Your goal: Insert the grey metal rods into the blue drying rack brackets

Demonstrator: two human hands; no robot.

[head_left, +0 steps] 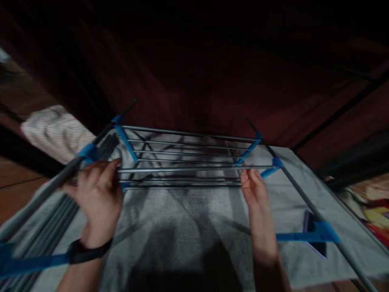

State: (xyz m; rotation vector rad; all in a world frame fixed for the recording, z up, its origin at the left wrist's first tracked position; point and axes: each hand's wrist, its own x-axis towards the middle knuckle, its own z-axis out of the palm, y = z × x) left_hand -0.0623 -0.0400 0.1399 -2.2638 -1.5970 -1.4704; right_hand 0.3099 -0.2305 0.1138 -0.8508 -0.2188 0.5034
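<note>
A rack of grey metal tubes [299, 192] with blue plastic connectors [326, 233] stands on a grey cloth-covered surface. My left hand [99, 186], with a black band on the wrist, is closed around the left end of a horizontal cross rod [182, 169]. It sits just below a blue connector [88, 153] on the left side tube, and its grip partly hides the joint. Near the rod's right end, my right hand [255, 186] is palm up, fingers curled at the rod from below. Beyond it, a blue connector [276, 163] joins the rod to the right side tube.
Several loose tubes [57, 227] lie bundled along the left. A dark phone-like object [313, 235] rests on the grey cloth [188, 211] at right. Striped fabric [57, 132] lies at the far left, and a dark red curtain-like cloth [194, 81] hangs behind the rack.
</note>
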